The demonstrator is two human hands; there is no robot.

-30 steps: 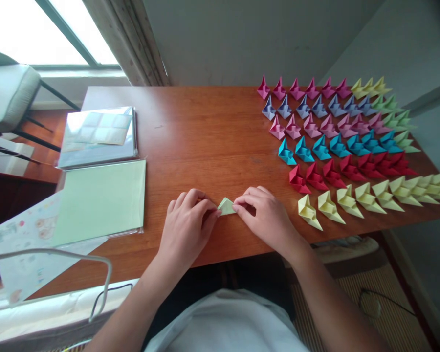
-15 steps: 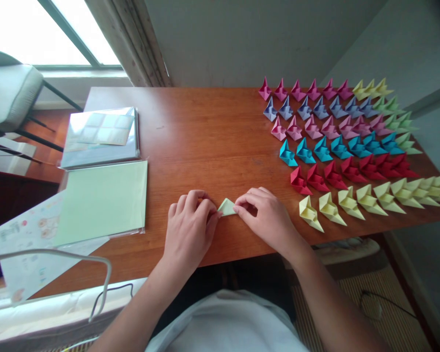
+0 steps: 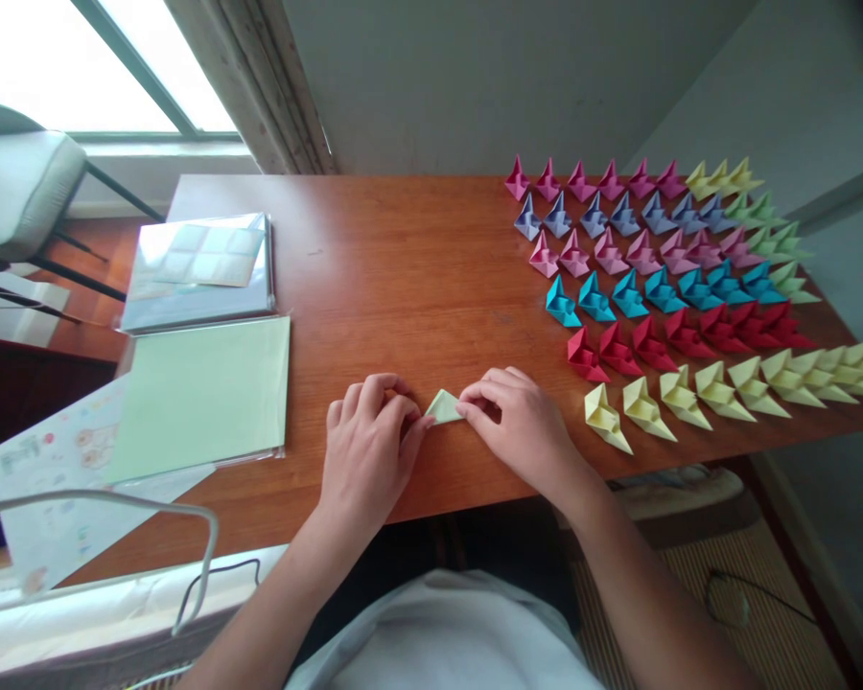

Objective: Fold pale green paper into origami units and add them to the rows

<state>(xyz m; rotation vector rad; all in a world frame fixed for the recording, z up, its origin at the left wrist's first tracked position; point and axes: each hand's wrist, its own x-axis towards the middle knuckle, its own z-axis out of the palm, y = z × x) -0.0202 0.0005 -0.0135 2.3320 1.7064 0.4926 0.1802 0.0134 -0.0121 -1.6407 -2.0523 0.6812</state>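
A small piece of pale green folded paper (image 3: 443, 407), shaped like a triangle with its tip pointing away from me, is at the near side of the wooden table. My left hand (image 3: 369, 436) pinches its left corner between thumb and forefinger. On the opposite corner, my right hand (image 3: 514, 422) has closed its thumb and fingers. Both fingertips hide the paper's ends. Right of my hands, a row of pale yellow origami boats (image 3: 645, 410) runs along the table edge.
Behind that row stand red (image 3: 619, 349), blue (image 3: 629, 294), pink (image 3: 609, 253), purple (image 3: 593, 217) and magenta (image 3: 579, 182) paper boats. At left lie a pack of light green paper (image 3: 205, 398), another pack (image 3: 187, 305) and a printed sheet (image 3: 58, 479). A grey cable (image 3: 151, 496) loops at lower left.
The view has shifted very slightly. Both hands keep their pinch on the paper's corners, and its shape looks the same.
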